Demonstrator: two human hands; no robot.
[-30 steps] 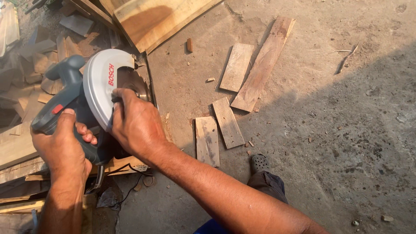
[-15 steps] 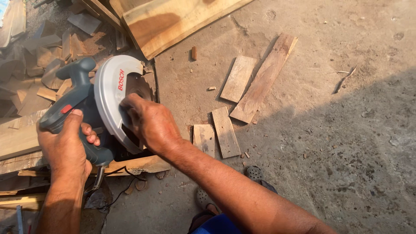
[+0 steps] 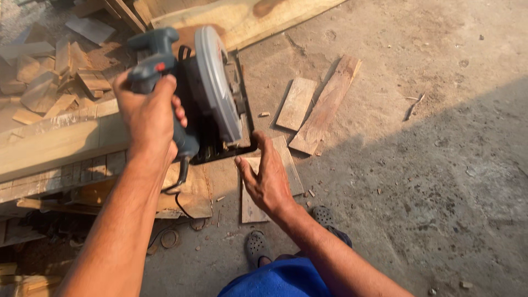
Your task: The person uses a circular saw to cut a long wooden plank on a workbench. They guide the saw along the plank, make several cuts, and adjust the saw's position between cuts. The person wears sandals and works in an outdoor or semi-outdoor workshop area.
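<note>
My left hand (image 3: 147,113) grips the dark handle of a circular saw (image 3: 203,93) with a grey blade guard and holds it upright over the wooden planks. My right hand (image 3: 268,176) is off the saw, fingers spread, hovering just below the saw's base plate and above a short flat board (image 3: 250,206) on the ground. The saw's cord hangs down from the handle toward the floor.
A long pale plank (image 3: 55,143) lies at the left with wood offcuts (image 3: 49,82) behind it. Two short boards (image 3: 316,110) lie on the concrete floor to the right. A large plywood sheet (image 3: 242,16) lies at the top. My sandalled foot (image 3: 257,247) is below.
My right hand has come off the saw's blade guard and dropped below it, fingers apart. My left hand has swung the saw up and to the right.
</note>
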